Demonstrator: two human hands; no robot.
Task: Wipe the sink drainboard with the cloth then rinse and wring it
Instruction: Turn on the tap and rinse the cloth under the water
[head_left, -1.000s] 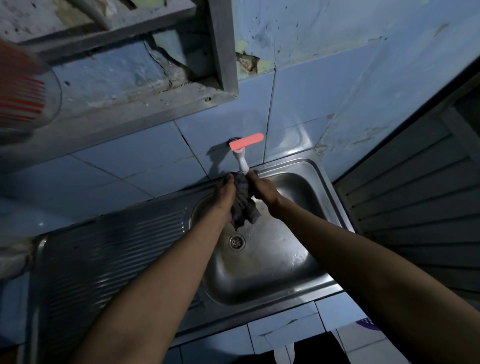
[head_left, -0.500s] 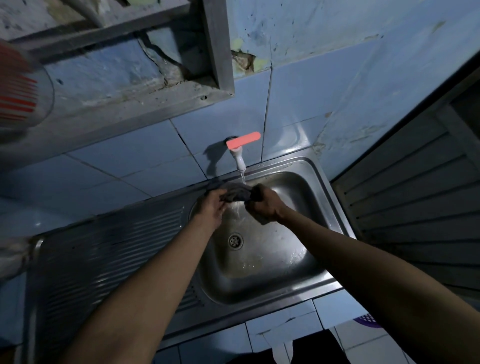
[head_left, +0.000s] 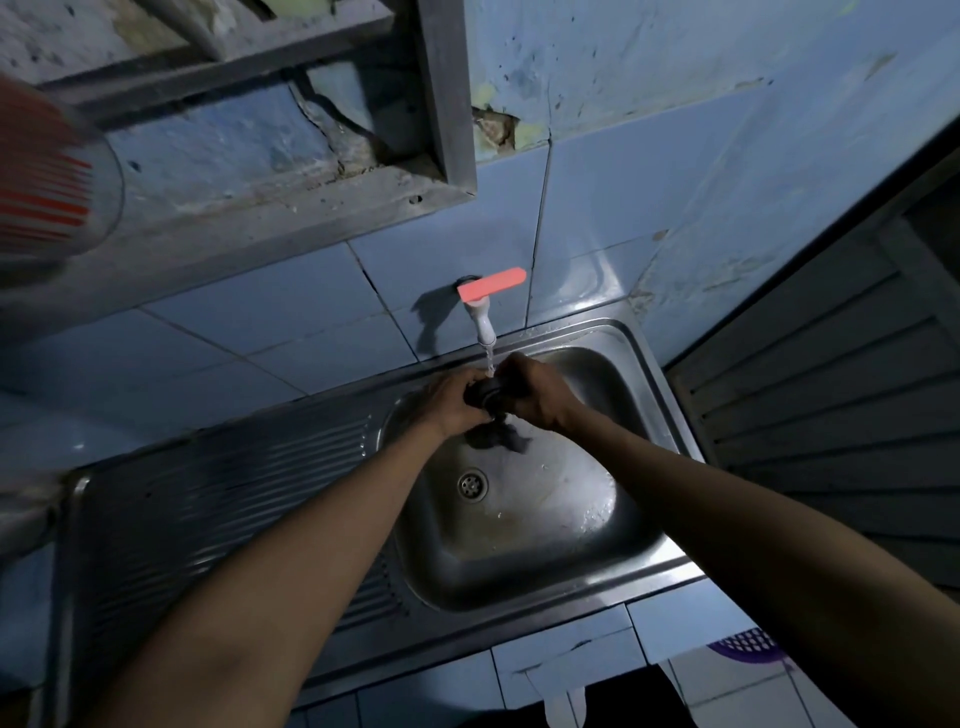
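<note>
Head view: the left hand (head_left: 451, 401) and the right hand (head_left: 537, 395) are both clenched round a dark, wet, bunched cloth (head_left: 488, 397), held over the back of the stainless steel sink basin (head_left: 613, 551), directly under the stream from the white plastic wall tap with an orange lever (head_left: 485, 301). A loose tail of the cloth hangs below the fists, above the round metal drain (head_left: 472, 484). The ribbed steel drainboard (head_left: 218, 483) lies to the left, well apart from the cloth. This looks like the rinse-and-wring step; to do it well, twist the fists in opposite directions, keep the bundle low over the basin so water drains there, and work along the hanging tail too
</note>
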